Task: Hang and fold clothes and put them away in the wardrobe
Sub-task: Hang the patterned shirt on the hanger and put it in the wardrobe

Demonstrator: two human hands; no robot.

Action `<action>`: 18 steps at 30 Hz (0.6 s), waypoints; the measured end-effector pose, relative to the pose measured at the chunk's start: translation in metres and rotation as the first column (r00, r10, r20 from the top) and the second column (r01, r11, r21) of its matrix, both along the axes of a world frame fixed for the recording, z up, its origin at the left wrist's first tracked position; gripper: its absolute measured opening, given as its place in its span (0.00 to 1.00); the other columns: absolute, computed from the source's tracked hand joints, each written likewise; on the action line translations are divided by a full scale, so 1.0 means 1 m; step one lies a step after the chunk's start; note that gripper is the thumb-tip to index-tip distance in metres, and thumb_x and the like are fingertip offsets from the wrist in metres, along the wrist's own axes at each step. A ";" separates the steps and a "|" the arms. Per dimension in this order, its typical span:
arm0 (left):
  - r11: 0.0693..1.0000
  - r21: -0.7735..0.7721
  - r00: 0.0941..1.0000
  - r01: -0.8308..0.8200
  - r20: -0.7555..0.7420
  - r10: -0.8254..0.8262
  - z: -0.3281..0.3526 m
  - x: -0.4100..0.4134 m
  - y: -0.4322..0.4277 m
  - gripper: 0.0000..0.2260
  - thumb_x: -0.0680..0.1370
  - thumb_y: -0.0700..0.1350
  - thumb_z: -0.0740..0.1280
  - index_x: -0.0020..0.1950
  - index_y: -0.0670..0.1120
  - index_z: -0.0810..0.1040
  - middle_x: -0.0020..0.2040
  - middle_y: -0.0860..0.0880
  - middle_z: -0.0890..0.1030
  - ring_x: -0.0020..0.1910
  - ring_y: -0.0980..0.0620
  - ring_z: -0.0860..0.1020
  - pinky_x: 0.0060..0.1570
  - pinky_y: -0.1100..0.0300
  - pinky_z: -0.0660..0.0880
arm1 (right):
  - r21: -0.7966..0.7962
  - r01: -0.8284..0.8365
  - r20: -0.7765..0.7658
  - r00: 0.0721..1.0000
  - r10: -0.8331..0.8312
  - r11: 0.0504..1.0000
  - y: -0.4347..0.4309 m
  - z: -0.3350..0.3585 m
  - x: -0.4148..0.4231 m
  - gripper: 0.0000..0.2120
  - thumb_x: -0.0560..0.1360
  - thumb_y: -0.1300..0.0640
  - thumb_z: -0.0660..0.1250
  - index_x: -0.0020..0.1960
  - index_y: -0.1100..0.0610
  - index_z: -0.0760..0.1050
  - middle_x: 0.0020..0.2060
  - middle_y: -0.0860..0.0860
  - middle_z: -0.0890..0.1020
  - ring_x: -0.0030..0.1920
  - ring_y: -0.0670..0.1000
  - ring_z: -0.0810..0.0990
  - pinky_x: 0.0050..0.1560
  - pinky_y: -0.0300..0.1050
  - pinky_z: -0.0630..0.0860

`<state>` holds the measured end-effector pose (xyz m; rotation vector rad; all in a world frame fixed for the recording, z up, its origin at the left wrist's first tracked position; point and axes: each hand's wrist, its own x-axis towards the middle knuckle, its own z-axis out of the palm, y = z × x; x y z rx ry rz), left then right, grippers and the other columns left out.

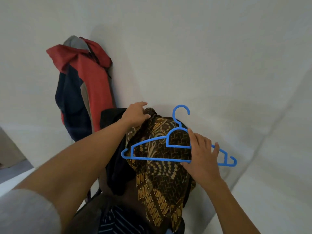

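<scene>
Right hand (201, 154) is gripping the blue hanger (152, 158) near its middle, fingers curled round the bottom bar, thumb up by the neck; hook pointing up toward the white wall (202, 48). Left hand (136, 114) is reaching forward, arm extended, fingers closing on the top bunch of the brown batik garment (162, 174). The hanger is lying across the garment's upper front. The garment is draping down over a dark cloth (118, 174) beside it, a striped fabric (118, 222) showing below. A red and navy jacket (81, 85) is hanging on the wall, left of the pile, well apart from the hanger.
</scene>
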<state>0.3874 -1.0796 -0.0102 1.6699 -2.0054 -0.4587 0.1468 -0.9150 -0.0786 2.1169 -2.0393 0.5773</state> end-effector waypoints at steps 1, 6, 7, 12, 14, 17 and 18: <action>1.000 0.006 0.999 -0.011 0.032 0.011 -0.002 -0.001 -0.005 0.30 0.75 0.46 0.73 0.76 0.47 0.67 0.64 0.44 0.79 0.64 0.44 0.76 0.66 0.46 0.72 | -0.006 -0.006 -0.011 1.000 0.006 1.000 -0.003 -0.003 -0.002 0.54 0.67 0.43 0.77 0.80 0.50 0.45 0.72 0.49 0.64 0.72 0.55 0.64 0.71 0.71 0.57; 0.999 -0.044 0.998 -0.007 -0.064 0.004 -0.003 -0.006 -0.004 0.26 0.73 0.39 0.70 0.71 0.44 0.73 0.47 0.48 0.83 0.49 0.50 0.80 0.55 0.57 0.75 | -0.001 -0.015 0.012 1.000 0.015 1.000 -0.010 -0.011 -0.006 0.55 0.67 0.43 0.77 0.78 0.48 0.41 0.72 0.49 0.63 0.73 0.55 0.63 0.72 0.70 0.55; 1.000 -0.015 0.994 0.027 -0.103 -0.029 0.002 -0.006 0.002 0.22 0.73 0.40 0.70 0.68 0.43 0.77 0.45 0.50 0.82 0.46 0.52 0.79 0.52 0.60 0.74 | 0.009 -0.016 0.017 1.000 0.016 1.000 -0.009 -0.011 -0.006 0.55 0.67 0.43 0.76 0.78 0.48 0.40 0.73 0.49 0.62 0.73 0.55 0.62 0.72 0.69 0.55; 0.923 0.337 0.980 0.188 -0.005 -0.198 0.017 0.019 0.032 0.08 0.75 0.42 0.68 0.43 0.45 0.87 0.44 0.46 0.85 0.46 0.48 0.82 0.53 0.52 0.79 | 0.041 -0.038 0.017 0.999 0.037 0.998 -0.001 -0.011 -0.002 0.56 0.67 0.43 0.77 0.79 0.48 0.40 0.73 0.49 0.62 0.73 0.54 0.62 0.72 0.70 0.53; 0.881 0.436 0.981 0.182 -0.017 -0.194 0.020 0.029 0.039 0.10 0.73 0.43 0.66 0.43 0.43 0.87 0.42 0.42 0.83 0.43 0.46 0.79 0.49 0.51 0.79 | 0.039 -0.044 0.003 0.999 0.044 0.998 0.002 -0.009 0.001 0.56 0.66 0.43 0.78 0.79 0.48 0.41 0.72 0.49 0.62 0.73 0.55 0.63 0.72 0.71 0.54; 0.884 0.446 0.988 0.140 -0.006 -0.153 0.025 0.030 0.043 0.11 0.73 0.47 0.67 0.40 0.43 0.86 0.36 0.41 0.75 0.37 0.45 0.73 0.38 0.54 0.74 | 0.057 -0.048 0.014 0.999 0.047 0.997 0.006 -0.005 0.003 0.55 0.68 0.43 0.76 0.80 0.48 0.41 0.74 0.48 0.60 0.74 0.54 0.60 0.73 0.70 0.51; 0.911 0.397 0.991 0.114 0.024 -0.134 0.024 0.029 0.039 0.11 0.75 0.48 0.67 0.38 0.44 0.84 0.35 0.44 0.75 0.36 0.47 0.72 0.36 0.57 0.72 | 0.055 -0.047 0.017 0.999 0.046 0.997 0.007 -0.004 0.004 0.55 0.68 0.43 0.76 0.80 0.48 0.41 0.74 0.48 0.60 0.74 0.53 0.60 0.73 0.69 0.51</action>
